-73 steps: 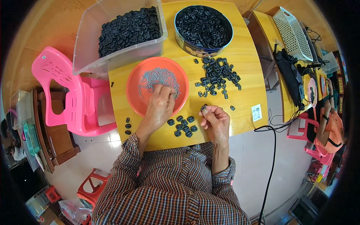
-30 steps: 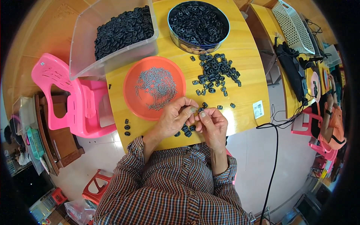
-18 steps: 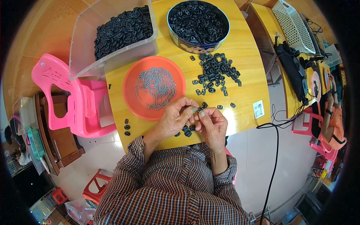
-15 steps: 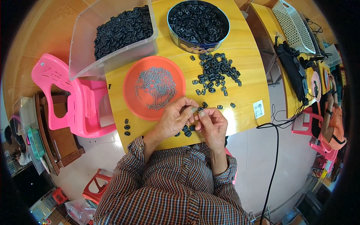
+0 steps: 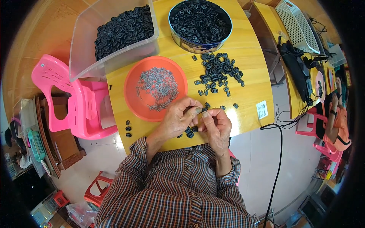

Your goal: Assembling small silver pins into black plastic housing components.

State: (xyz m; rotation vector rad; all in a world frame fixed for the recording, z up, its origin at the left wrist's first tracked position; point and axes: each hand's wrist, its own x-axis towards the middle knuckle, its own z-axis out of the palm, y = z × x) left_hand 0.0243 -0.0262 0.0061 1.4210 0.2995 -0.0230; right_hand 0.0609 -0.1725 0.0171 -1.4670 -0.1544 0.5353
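Over the near edge of the table, my left hand (image 5: 180, 118) and my right hand (image 5: 216, 127) meet fingertip to fingertip, both pinching. A small black plastic two-hole piece is between them, mostly covered by the fingers and seemingly in the right hand's pinch. Whatever the left fingertips hold is hidden. Several like black pieces (image 5: 190, 134) lie below the hands. Just beyond my left hand stands an orange plastic bowl (image 5: 131, 104) with many small grey metal screws (image 5: 157, 87). A loose pile of black two-hole pieces (image 5: 218, 70) is spread farther off to the right.
A clear plastic bin (image 5: 114, 59) and a round tin (image 5: 201, 48), both full of black pieces, stand at the far side. A pink chair (image 5: 81, 102) is at the left. A black cable (image 5: 280, 159) hangs at the right. Another person (image 5: 337, 127) sits at the far right.
My hands stay together with only a slight shift of the fingers. The black piece between them shows less than before. The view has moved very slightly.
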